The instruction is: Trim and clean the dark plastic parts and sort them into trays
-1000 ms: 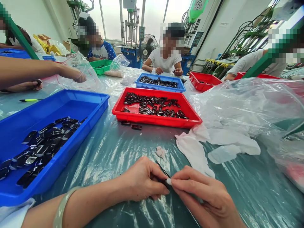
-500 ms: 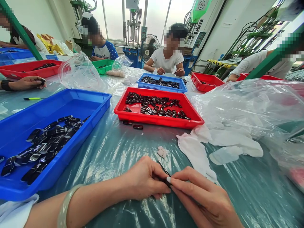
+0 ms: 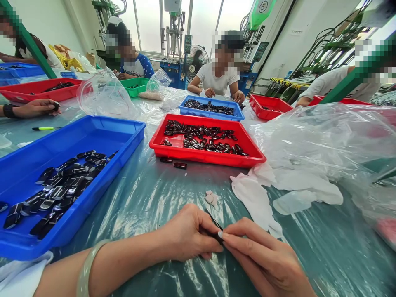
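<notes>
My left hand [image 3: 187, 233] is closed in a pinch on a small black part [image 3: 213, 236] just above the table. My right hand [image 3: 261, 258] meets it fingertip to fingertip and pinches the same part, with a thin dark tool [image 3: 213, 219] sticking up between the two hands. A pale bangle [image 3: 85, 268] sits on my left wrist. Most of the part is hidden by my fingers.
A blue tray [image 3: 93, 136] with several black parts lies at my left, a red tray [image 3: 204, 154] of parts ahead, two loose parts [image 3: 173, 163] before it. White gloves [image 3: 262, 194] and clear plastic bags [image 3: 324, 136] lie at right. Other people sit across; a person's hand [image 3: 34, 108] rests far left.
My hands have barely moved and stay pinched together. A neighbour's arm that reached across at upper left has pulled back, uncovering a red tray there.
</notes>
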Available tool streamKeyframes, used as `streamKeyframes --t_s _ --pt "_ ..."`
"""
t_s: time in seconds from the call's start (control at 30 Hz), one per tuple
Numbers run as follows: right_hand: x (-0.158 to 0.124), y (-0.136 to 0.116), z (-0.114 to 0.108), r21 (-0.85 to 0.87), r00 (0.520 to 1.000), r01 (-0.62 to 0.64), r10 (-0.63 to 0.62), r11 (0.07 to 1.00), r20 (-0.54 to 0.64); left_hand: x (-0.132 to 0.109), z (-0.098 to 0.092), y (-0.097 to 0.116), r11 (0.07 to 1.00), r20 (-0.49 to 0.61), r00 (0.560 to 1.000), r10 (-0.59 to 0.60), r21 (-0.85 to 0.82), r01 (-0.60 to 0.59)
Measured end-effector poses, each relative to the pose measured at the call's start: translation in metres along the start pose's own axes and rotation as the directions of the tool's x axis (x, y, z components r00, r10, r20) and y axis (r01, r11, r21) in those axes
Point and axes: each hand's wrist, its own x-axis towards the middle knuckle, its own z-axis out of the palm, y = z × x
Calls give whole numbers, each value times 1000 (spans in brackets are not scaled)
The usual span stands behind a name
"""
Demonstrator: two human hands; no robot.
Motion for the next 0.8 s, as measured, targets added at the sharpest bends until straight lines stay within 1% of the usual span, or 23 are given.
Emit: streamKeyframes --t_s 0.37,0.47,0.57,0.67,0.73,0.8 --pt "-4 3 4 8 999 -34 34 999 -12 0 0 1 1000 -10 1000 -13 -23 12" --pt "0 2 0 33 998 -66 65 997 13 1 0 0 999 -10 1000 -13 -37 12" --pt "12 2 -6 63 989 -131 126 989 72 1 0 0 999 -8 1000 -25 -29 24" --pt "32 11 -7 -26 978 -198 200 980 65 1 0 1 1000 -16 1000 -18 6 18" --pt "50 22 -1 -90 972 -222 228 971 59 1 -1 0 1000 -22 1000 -15 24 15" --pt "70 36 10 -137 965 -236 249 962 86 1 -1 -1 999 -26 999 -20 35 21"
